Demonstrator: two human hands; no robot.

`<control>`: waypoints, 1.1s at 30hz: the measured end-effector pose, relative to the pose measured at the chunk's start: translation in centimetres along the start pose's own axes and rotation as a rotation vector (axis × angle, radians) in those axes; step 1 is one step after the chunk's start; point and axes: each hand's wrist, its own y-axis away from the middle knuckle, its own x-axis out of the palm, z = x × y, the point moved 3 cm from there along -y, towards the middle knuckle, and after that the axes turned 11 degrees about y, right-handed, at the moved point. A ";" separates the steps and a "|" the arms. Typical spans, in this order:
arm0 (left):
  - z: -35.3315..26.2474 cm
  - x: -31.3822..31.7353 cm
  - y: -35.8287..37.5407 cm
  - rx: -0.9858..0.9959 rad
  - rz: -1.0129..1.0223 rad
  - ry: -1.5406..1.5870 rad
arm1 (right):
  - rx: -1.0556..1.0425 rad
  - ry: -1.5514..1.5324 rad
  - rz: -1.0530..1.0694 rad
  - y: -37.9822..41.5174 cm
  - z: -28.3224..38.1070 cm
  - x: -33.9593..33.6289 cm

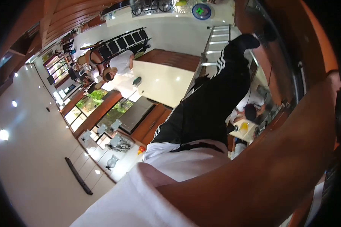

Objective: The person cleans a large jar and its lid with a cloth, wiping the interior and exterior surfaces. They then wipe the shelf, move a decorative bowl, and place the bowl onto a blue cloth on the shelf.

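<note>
One of my bare forearms (pixel 269 151) comes out of a white sleeve (pixel 140 193) and stretches across the lower right towards brown wood panelling (pixel 326 41). Its far end runs into the dark rim of the view, so neither of my hands shows, nor anything they might hold. My legs in black trousers (pixel 208 102) with white stripes are beside a metal ladder (pixel 216 43), with a dark-clad foot near it. The view is strongly tilted.
A person in a white top (pixel 122 62) is by a cream counter (pixel 166 81). Another person (pixel 251 109) is below my arm, near a yellow object (pixel 244 128). A gas stove (pixel 151 7) and a blue plate (pixel 201 12) appear at the top. Glass pendant lamps (pixel 111 162) hang at left.
</note>
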 end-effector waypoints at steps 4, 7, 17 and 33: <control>0.1 0.3 0.0 -0.005 -0.010 -0.004 | 0.043 -0.034 -0.037 -1.2 0.4 1.0; 0.5 0.0 -0.4 -0.003 -0.029 -0.024 | 0.075 -0.065 -0.057 -1.8 0.9 1.3; 0.3 -0.4 -0.4 0.067 0.055 -0.181 | 0.287 -0.211 0.005 -0.8 -1.6 5.7; 1.5 -0.8 2.5 0.053 -0.076 -0.053 | 0.336 -0.247 -0.083 -3.4 1.1 17.2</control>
